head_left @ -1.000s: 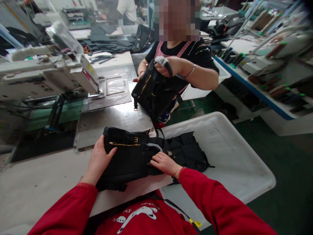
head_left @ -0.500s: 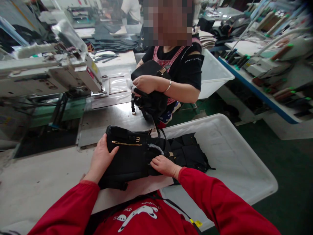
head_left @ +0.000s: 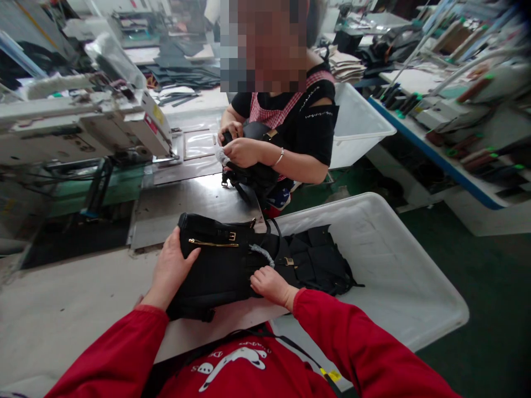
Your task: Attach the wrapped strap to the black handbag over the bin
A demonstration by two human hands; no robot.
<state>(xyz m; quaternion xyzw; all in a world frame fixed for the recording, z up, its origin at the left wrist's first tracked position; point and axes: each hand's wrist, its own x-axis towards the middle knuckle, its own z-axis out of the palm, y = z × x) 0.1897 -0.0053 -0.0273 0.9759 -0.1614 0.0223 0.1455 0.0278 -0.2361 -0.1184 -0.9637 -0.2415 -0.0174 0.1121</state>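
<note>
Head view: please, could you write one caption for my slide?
Left hand and right hand on a boxy black bag with gold-coloured zip, a person opposite holding another black bag.

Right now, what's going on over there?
A black bag lies on the table. The left hand braces one end; the right hand is curled on it near a wrapped handle. More black items lie in the bin. Opposite, a co-worker handles another bag.
</note>
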